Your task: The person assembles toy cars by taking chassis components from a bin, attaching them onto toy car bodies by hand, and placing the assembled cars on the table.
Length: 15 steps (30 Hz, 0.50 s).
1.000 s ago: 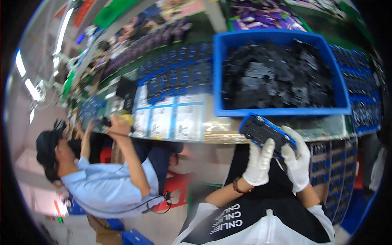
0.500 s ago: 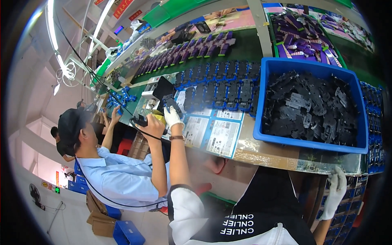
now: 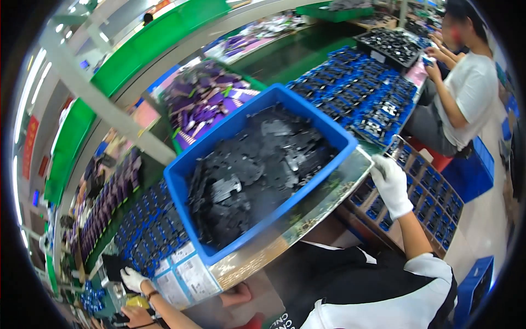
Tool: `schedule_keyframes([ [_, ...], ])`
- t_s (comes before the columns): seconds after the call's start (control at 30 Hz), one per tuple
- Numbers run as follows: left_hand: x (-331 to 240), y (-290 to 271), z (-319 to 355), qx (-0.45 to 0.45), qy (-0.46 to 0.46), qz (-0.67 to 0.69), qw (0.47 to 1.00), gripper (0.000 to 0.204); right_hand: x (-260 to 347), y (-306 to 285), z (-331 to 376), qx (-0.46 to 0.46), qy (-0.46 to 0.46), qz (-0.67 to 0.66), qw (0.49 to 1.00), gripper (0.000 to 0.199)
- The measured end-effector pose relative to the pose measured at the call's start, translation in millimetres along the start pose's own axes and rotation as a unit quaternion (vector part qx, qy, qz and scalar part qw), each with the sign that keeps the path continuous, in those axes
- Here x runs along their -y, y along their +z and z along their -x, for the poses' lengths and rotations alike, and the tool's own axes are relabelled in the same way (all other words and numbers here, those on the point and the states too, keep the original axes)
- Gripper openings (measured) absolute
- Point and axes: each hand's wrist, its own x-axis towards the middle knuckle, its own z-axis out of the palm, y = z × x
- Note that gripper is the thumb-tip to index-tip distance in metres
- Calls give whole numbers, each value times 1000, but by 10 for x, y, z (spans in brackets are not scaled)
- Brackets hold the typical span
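Note:
My left hand (image 3: pixel 133 281), in a white glove, reaches to the far lower left, by a black box-like piece (image 3: pixel 113 267) and the end of the rows of black-and-blue parts (image 3: pixel 156 233). Its fingers look stretched out and apart, a little blurred, with nothing clearly in them. My right hand (image 3: pixel 391 185), also white-gloved, is at the right corner of the worktable (image 3: pixel 329 192), above a divided carton (image 3: pixel 419 189) of black-and-blue parts. Its fingers are loosely bent and apart; no held thing shows. Between my hands stands a blue bin (image 3: pixel 263 227) full of flat black plastic parts (image 3: pixel 246 164).
Printed sheets (image 3: pixel 189 277) lie left of the bin. Behind it are purple parts (image 3: pixel 203 98) and a metal post (image 3: pixel 118 120). More blue-and-black parts (image 3: pixel 356 93) and a black tray (image 3: pixel 389 46) fill the far right, near a seated person (image 3: pixel 468 88). Blue crates (image 3: pixel 474 170) stand on the floor.
My view has swung to the right, so the blue bin now sits mid-picture. My right hand has risen from beside the table edge to its corner. The left hand remains near the black parts.

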Motion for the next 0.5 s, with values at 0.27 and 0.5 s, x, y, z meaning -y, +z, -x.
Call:
schedule_keyframes([
  [0.27,-1495,-1173,1803,94,171,508,839,32,-1310,298,-308,-16,41,122,992,25],
  [0.5,-2136,-1735,3807,400,180,711,549,36,-400,-296,-442,-57,18,50,997,16],
])
